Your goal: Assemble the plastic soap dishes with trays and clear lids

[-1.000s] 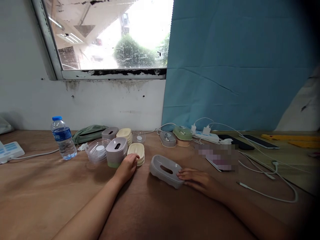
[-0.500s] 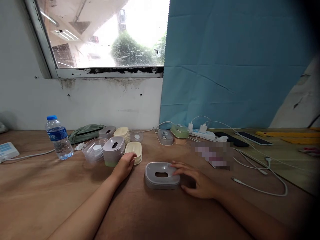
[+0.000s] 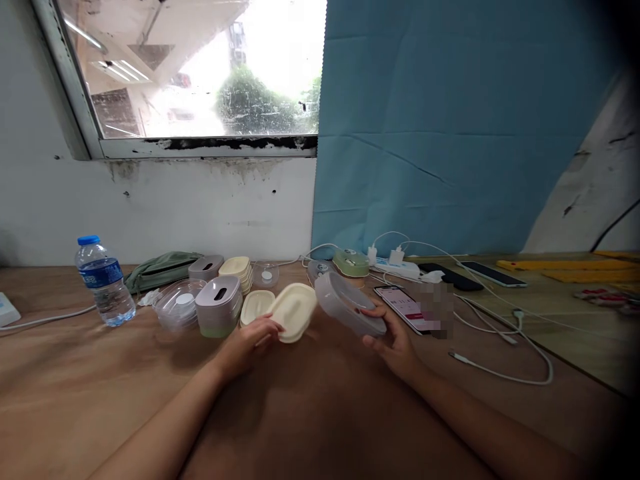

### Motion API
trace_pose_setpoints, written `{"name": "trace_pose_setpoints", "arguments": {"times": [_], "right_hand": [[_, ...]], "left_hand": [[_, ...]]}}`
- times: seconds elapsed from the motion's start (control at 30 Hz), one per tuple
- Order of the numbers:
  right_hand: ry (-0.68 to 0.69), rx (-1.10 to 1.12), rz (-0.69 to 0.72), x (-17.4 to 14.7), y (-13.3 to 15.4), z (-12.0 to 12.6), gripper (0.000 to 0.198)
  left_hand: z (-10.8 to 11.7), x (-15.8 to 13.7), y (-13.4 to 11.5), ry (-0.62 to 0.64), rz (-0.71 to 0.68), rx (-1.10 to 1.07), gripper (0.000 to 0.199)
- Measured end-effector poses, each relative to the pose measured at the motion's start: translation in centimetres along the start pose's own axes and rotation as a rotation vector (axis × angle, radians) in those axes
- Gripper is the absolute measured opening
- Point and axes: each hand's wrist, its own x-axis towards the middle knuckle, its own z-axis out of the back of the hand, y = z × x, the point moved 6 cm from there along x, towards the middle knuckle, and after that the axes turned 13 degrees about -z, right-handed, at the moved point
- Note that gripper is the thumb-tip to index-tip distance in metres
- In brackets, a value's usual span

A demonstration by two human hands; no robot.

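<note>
My left hand point(image 3: 257, 338) grips a cream oval lid point(image 3: 294, 310) by its left edge and holds it tilted above the table. Another cream lid point(image 3: 257, 305) lies just behind that hand. In my right hand point(image 3: 393, 337) is a translucent grey oval plastic cover point(image 3: 345, 303), lifted and tipped on its side, fingers on its right end. The lid and the cover are close together but apart. Left of my left hand stands a stack of lilac covers point(image 3: 219, 297) with slotted tops, green at the bottom.
A water bottle point(image 3: 105, 283), a green pouch point(image 3: 163, 270), clear round containers point(image 3: 179, 303) and a stack of cream pieces point(image 3: 236, 270) stand at the left and back. To the right are a green oval box point(image 3: 351, 262), a lit phone point(image 3: 403, 307), a power strip point(image 3: 397, 268) and white cables point(image 3: 500, 377).
My left hand has picked up a cream lid and brought it right. My right hand has taken hold of the grey cover, raised it off the table and tilted it.
</note>
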Motion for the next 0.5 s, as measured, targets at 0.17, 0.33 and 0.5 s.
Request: {"name": "trace_pose_setpoints", "arguments": {"times": [0.17,0.33,0.5], "right_hand": [[0.058,0.014,-0.036,0.3,-0.5,0.0,0.037],[0.199,0.001,-0.022,-0.1,-0.3,-1.0,0.037],[0.335,-0.159,0.029,-0.9,0.6,-2.6,0.041]], "left_hand": [[-2.4,0.8,-3.4,0.368,-0.293,0.032,0.025],[-2.7,0.8,-3.4,0.424,-0.288,0.038,0.026],[-1.5,0.1,-0.9,0.147,-0.109,0.024,0.027]]}}
